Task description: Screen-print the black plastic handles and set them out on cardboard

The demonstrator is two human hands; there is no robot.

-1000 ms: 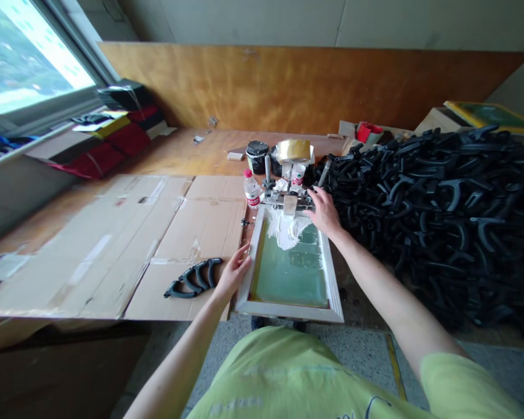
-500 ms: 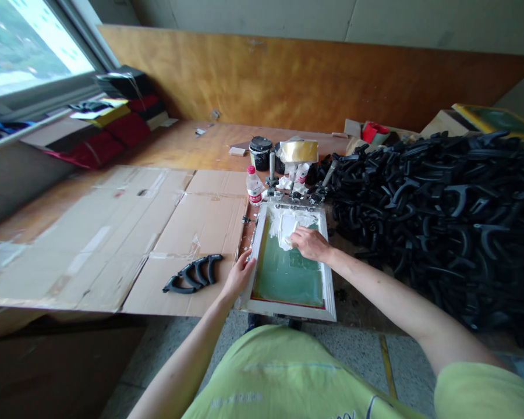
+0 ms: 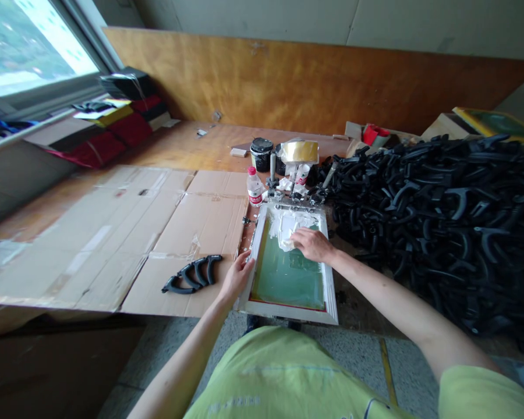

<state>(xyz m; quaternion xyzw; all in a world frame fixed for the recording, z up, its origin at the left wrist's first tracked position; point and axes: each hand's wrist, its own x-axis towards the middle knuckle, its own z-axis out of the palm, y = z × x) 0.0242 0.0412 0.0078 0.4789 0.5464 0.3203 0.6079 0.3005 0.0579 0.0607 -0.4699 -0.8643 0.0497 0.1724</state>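
A screen printing frame (image 3: 333, 302) with a pale border and green mesh lies in front of me. White ink (image 3: 303, 219) is smeared over the far part of its mesh. My left hand (image 3: 239, 274) grips the frame's left edge, fingers closed at the rim. Over the mesh, my right hand (image 3: 312, 244) is closed on a white, ink-smeared flat piece (image 3: 287, 241); its exact kind is hard to make out. Left of the frame, several black curved plastic handles (image 3: 194, 273) lie in a row on flattened cardboard (image 3: 209, 218).
A large heap of black plastic handles (image 3: 445, 221) rises to the right. Behind the frame stand metal clamps (image 3: 273, 169), a red-capped bottle (image 3: 254, 189), a dark tub (image 3: 261, 154) and a yellow tape roll (image 3: 300, 151). An upright wooden board (image 3: 288, 87) backs the table.
The frame's near edge sits slightly lower in view. Both hands keep nearly the same places, the left on the rim and the right on the white piece.
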